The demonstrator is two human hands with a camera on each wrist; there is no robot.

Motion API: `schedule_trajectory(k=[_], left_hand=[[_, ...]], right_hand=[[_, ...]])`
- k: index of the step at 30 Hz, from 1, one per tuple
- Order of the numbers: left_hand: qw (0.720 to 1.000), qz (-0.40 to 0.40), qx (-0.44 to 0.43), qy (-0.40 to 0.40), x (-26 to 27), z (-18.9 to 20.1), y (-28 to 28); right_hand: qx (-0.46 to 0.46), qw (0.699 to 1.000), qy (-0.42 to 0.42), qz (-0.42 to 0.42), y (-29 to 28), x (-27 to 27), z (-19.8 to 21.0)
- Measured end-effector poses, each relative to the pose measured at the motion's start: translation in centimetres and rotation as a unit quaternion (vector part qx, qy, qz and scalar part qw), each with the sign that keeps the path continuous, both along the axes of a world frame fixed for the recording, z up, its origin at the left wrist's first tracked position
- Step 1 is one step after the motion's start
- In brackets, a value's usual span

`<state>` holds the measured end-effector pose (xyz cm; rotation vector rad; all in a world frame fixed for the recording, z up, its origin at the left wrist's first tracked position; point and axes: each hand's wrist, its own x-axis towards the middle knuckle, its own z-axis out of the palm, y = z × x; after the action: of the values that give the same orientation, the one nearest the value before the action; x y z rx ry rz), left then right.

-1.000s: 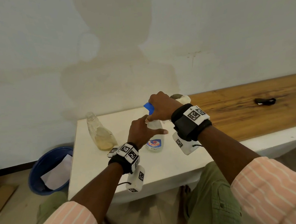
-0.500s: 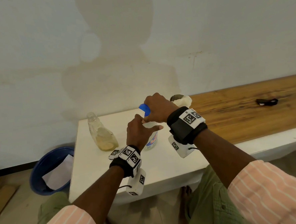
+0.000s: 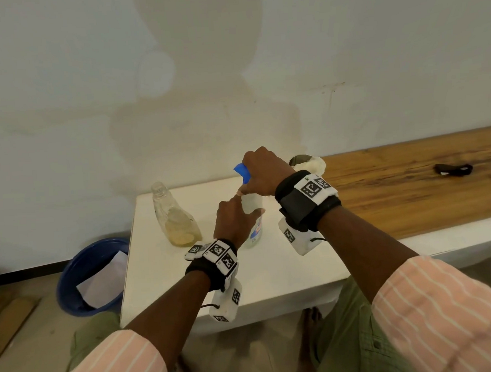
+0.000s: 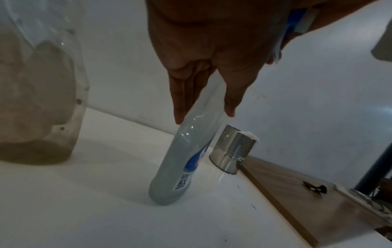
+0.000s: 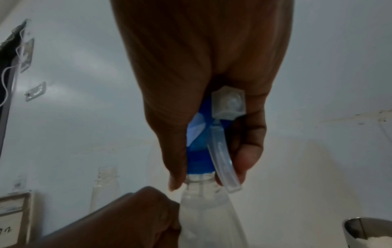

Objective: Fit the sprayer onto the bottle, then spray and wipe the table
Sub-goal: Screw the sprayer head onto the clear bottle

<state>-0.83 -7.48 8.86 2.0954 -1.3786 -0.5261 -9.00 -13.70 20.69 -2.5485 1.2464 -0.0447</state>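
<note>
left hand (image 3: 235,219) wraps bottle (image 4: 180,161) upper body, steadying it upright on bench (image 3: 272,273) | right hand (image 5: 203,104) pinches blue sprayer (image 5: 199,151) collar on bottle's neck, likely to seat it | metal cup (image 4: 231,154) just beyond bottle

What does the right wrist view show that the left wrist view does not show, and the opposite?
Only the right wrist view shows the blue sprayer clearly: its clear trigger, its nozzle, and its collar sitting on the bottle's neck, gripped by the right hand.

Only the left wrist view shows the bottle's base standing on the white table, its label, the wooden bench, and the whole side of the metal cup.

Both show the bottle, the left hand holding it, and a second, uncapped bottle.
</note>
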Motion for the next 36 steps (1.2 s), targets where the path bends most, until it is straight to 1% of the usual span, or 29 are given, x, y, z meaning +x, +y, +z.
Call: schedule_trajectory(k=[3, 5, 7, 10, 12, 14, 16, 19, 20, 21, 23, 24, 25, 29, 30, 33, 36], left_hand=[[0.999, 0.003, -0.036, 0.04, 0.5, -0.2, 0.3], [1.0, -0.015, -0.023, -0.002, 1.5, 0.2, 0.1], [0.998, -0.063, 0.015, -0.019, 2.6, 0.6, -0.6], [0.987, -0.149, 0.053, 0.005, 4.1, 1.3, -1.2], [0.981, -0.184, 0.058, 0.015, 4.6, 1.6, -1.3], [0.979, -0.196, 0.053, 0.032, 4.4, 1.9, -1.3], [0.981, -0.185, 0.04, 0.039, 3.8, 1.6, -1.0], [0.988, -0.153, 0.009, 0.012, 2.9, 0.8, -0.6], [0.989, -0.144, -0.002, 0.018, 2.7, 0.7, -0.5], [0.99, -0.133, -0.005, 0.039, 2.5, 0.6, -0.6], [0.988, -0.108, 0.0, 0.109, 2.3, 0.7, -0.8], [0.987, -0.1, 0.002, 0.129, 2.2, 0.8, -0.9], [0.987, -0.096, 0.004, 0.126, 2.1, 0.8, -1.0], [0.996, -0.078, 0.015, 0.051, 2.1, 0.9, -0.9], [0.996, -0.076, 0.013, 0.047, 2.1, 0.9, -0.9], [0.994, -0.085, -0.008, 0.07, 2.2, 1.0, -0.8], [0.992, -0.091, -0.028, 0.082, 2.1, 1.2, -0.6]], right_hand=[[-0.003, 1.0, 0.007, 0.003, 0.0, -0.2, 0.1], [0.009, 1.0, 0.015, 0.009, -0.1, -0.2, 0.2], [0.019, 0.999, 0.025, 0.018, -0.2, -0.2, 0.4], [0.024, 0.999, 0.035, 0.025, -0.4, 0.0, 0.6], [0.024, 0.999, 0.037, 0.03, -0.4, 0.2, 0.6], [0.017, 0.999, 0.036, 0.032, -0.5, 0.2, 0.7], [0.009, 0.999, 0.037, 0.03, -0.5, 0.3, 0.8], [-0.004, 0.999, 0.04, 0.023, -0.4, 0.1, 0.8], [-0.007, 0.999, 0.037, 0.017, -0.3, 0.0, 0.8], [-0.011, 0.999, 0.033, 0.009, -0.2, 0.0, 0.7], [-0.021, 0.999, 0.031, -0.005, 0.1, -0.2, 0.6], [-0.025, 0.999, 0.033, -0.011, 0.1, -0.2, 0.6], [-0.026, 0.999, 0.038, -0.014, 0.2, -0.4, 0.7], [0.006, 0.998, 0.056, -0.002, 0.6, -0.6, 1.1], [0.01, 0.999, 0.048, 0.0, 0.8, -0.6, 1.3], [0.008, 1.0, 0.018, -0.004, 1.1, -0.4, 1.5], [0.003, 1.0, 0.011, -0.028, 1.0, -0.2, 1.8]])
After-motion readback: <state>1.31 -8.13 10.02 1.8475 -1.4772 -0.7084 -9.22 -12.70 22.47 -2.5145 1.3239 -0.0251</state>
